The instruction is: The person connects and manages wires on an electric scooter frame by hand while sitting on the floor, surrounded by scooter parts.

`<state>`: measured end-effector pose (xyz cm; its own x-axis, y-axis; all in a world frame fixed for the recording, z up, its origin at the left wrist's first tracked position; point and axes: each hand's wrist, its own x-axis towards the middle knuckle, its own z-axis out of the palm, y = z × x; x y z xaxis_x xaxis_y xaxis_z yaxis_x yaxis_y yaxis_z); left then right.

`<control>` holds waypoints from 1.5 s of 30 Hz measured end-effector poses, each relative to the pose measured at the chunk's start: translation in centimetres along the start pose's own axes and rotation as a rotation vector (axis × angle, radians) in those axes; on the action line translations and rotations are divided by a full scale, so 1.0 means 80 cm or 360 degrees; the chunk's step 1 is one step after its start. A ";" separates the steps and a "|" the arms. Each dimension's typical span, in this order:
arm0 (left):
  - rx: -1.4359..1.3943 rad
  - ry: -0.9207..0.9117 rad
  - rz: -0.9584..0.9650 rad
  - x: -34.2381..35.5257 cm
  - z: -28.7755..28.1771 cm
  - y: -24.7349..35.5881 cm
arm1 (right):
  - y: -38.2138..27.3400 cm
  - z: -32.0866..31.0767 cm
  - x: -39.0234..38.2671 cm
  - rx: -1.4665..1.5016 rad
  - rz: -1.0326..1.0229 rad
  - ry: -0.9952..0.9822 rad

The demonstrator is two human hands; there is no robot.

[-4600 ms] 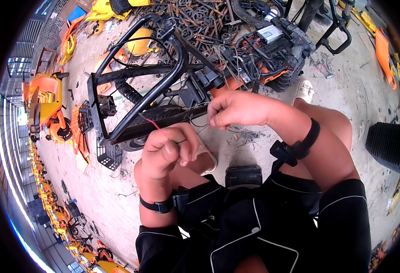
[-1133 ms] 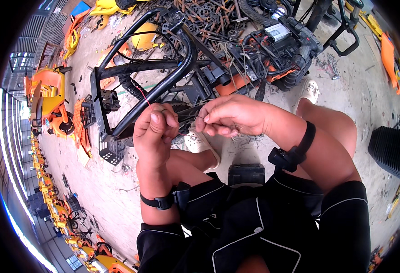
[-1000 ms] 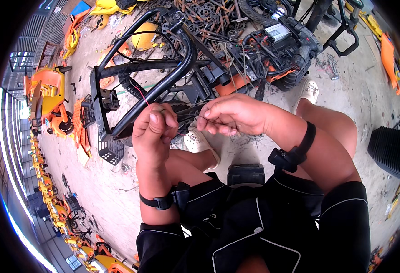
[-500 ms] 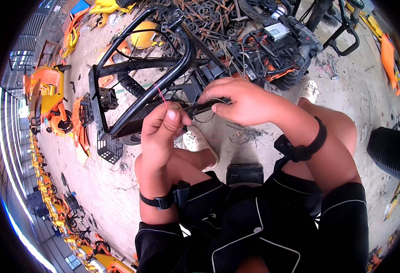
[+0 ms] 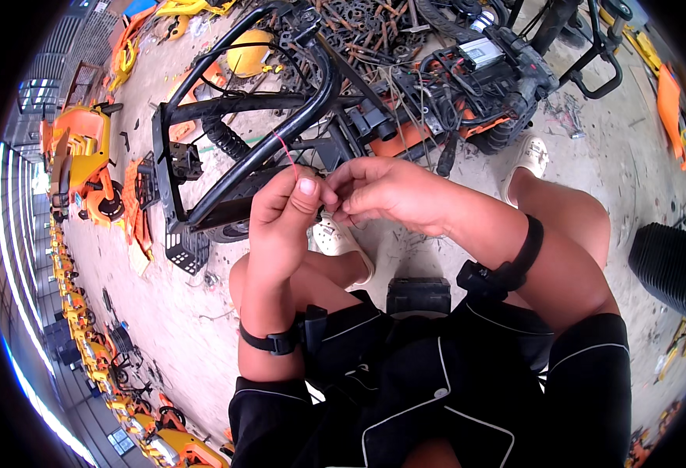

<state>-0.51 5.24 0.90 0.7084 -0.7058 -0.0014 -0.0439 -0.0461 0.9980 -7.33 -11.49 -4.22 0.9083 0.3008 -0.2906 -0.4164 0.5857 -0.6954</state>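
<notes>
Head view, from the left: a yellow-and-orange vehicle body (image 5: 85,148) stands well apart; a red wire (image 5: 287,151) runs past a black tubular frame (image 5: 240,171) into the left hand (image 5: 284,209), its thumb and fingers pinched on it. The right hand (image 5: 386,193) curls close against those fingertips; whether it grips anything, I cannot tell.

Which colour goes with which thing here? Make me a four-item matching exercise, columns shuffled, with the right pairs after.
Things:
1. thin wire running from the left hand
2. tubular frame
3. right shoe
4. rounded part beyond the frame

Colours:
A. cream
B. yellow
C. red
D. black

Pairs: 1-C, 2-D, 3-A, 4-B
</notes>
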 end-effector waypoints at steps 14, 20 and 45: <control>0.0194 0.0123 0.0003 0.002 -0.003 -0.002 | -0.004 0.007 -0.007 -0.0281 0.0111 0.0272; 0.0168 0.0193 0.0005 -0.002 -0.011 -0.001 | -0.003 -0.002 -0.015 -0.0349 0.0164 0.0076; 0.0044 0.0181 0.0070 -0.007 -0.013 0.003 | -0.006 -0.011 -0.023 -0.0701 0.0136 -0.0084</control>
<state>-0.19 6.36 1.22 0.7807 -0.6229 0.0511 -0.0951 -0.0375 0.9948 -8.77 -12.98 -3.98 0.8632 0.3791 -0.3334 -0.4234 0.1840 -0.8871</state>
